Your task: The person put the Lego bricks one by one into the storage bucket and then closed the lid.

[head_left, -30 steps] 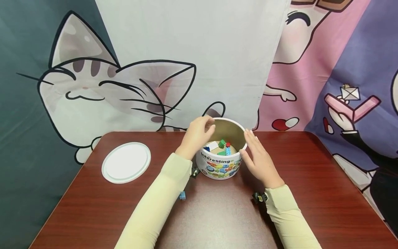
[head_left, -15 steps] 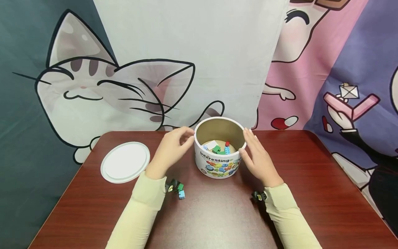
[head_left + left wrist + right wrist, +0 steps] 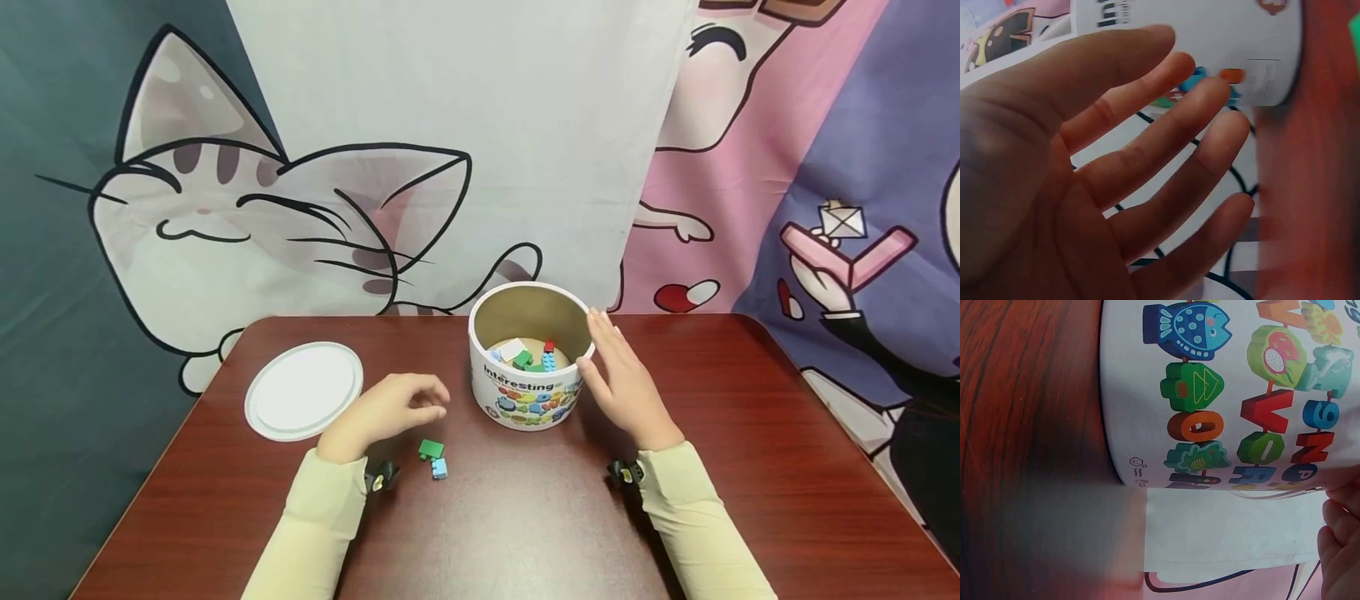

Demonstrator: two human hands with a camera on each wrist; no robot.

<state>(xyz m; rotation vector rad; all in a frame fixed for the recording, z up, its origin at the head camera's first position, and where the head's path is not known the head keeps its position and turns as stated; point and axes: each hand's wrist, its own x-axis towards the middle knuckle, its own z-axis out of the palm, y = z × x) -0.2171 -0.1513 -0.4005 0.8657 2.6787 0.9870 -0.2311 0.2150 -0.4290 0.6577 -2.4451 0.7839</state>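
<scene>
A round white tub [image 3: 525, 400] with colourful printing stands at the table's far side; inside lie several toy bricks, among them a light blue brick [image 3: 548, 362] and a green brick [image 3: 522, 360]. My right hand [image 3: 626, 387] rests with straight fingers against the tub's right rim. Left of the tub, my left hand [image 3: 390, 412] hovers with loosely bent fingers and holds nothing; the left wrist view shows its bare palm and spread fingers [image 3: 1166, 150]. Just below and right of it, a green brick [image 3: 431, 450] and a light blue brick [image 3: 439, 468] lie close together on the table.
A round white lid [image 3: 303, 391] lies flat on the dark red-brown table [image 3: 525, 517], at the far left. Behind the table hangs a cartoon-printed cloth [image 3: 480, 125], close to the tub's back.
My left hand has moved from over the tub out to the left and down toward the two bricks, uncovering the green one. The right hand has stayed at the rim.
</scene>
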